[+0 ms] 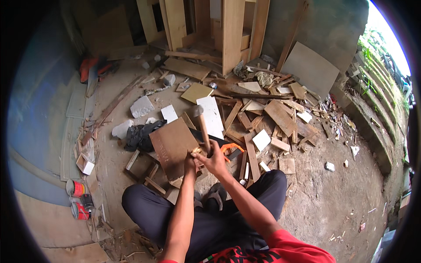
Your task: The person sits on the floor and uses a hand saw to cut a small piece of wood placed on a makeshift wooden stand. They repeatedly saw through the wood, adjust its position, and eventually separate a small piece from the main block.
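Observation:
My right hand (215, 158) is closed around the wooden handle of a hammer (204, 127), whose metal head points up and away from me. Close beside it, my left hand (191, 163) is pinched at the near right edge of a brown board (173, 142). Something small and pale shows at its fingertips, too small to name. The board lies tilted in front of my knees, apparently on wood pieces. Just right of my hands rests a handsaw (231, 150) with an orange handle, its dark blade partly hidden behind the hammer and my right hand.
Wood offcuts (280, 116) are heaped ahead and to the right. A black plastic bag (142, 135) and broken white blocks (141, 107) lie left of the board. Red cans (79, 210) stand at far left. Tall wooden panels (233, 37) lean at the back.

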`<move>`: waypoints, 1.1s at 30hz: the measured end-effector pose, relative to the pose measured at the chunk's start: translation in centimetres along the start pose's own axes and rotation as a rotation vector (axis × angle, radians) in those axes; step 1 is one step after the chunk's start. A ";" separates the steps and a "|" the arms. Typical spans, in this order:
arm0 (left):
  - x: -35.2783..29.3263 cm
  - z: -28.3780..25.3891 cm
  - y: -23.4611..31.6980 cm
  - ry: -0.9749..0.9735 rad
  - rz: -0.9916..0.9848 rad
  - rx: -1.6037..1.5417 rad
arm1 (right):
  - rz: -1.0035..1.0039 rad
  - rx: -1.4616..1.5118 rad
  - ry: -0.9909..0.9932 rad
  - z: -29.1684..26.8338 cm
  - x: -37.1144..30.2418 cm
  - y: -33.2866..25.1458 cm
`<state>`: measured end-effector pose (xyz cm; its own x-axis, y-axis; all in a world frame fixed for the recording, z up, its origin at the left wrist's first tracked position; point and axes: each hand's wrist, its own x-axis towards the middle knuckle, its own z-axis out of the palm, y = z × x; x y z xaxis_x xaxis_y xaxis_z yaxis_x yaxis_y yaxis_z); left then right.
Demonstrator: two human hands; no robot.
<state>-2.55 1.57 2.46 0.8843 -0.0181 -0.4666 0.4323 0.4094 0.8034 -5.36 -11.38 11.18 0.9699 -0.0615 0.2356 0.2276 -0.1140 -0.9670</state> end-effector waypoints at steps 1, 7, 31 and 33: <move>-0.4 -0.4 0.4 0.026 -0.023 -0.060 | 0.054 -0.052 -0.021 0.7 0.1 -0.9; -3.7 1.1 3.5 0.275 0.709 0.469 | -0.059 -0.144 -0.122 0.4 2.7 -1.2; -0.9 0.8 4.0 0.180 0.938 0.814 | 0.137 -0.252 -0.417 -10.1 -0.3 -15.0; -1.0 0.3 3.7 0.198 0.904 0.824 | 0.122 -0.054 -0.315 -9.2 -0.3 -21.1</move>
<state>-1.81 2.84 6.00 0.9121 0.1395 0.3856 -0.2734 -0.4939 0.8254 -11.22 -18.06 32.42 0.9707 0.2303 0.0690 0.1115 -0.1772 -0.9778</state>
